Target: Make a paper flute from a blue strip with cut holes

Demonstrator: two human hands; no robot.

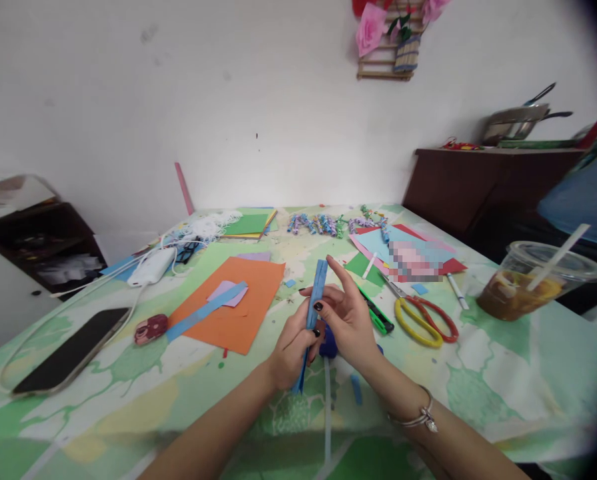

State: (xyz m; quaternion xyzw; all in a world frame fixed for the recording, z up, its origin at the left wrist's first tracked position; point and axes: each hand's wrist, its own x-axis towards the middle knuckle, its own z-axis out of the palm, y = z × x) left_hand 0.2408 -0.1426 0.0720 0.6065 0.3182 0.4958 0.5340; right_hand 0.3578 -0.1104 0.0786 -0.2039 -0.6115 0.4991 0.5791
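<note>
Between both hands stands a narrow folded strip of blue paper (317,293), tilted upright above the table. My left hand (294,340) is closed around its lower part, thumb pressed on the near side. Higher up, my right hand (346,317) pinches the strip with the thumb, while its index finger points up beside the top end. Behind the right hand, a dark blue object (329,343) is partly hidden. Just right of that hand lie a green box cutter (376,313) and scissors (421,320) with yellow and red handles.
Orange paper (248,287) with a blue strip (193,320) lies left, near a phone (73,350) and white power bank (152,267). Several curled paper pieces (323,225) are at the back. A plastic cup of drink (523,287) stands right, near coloured paper sheets (378,240).
</note>
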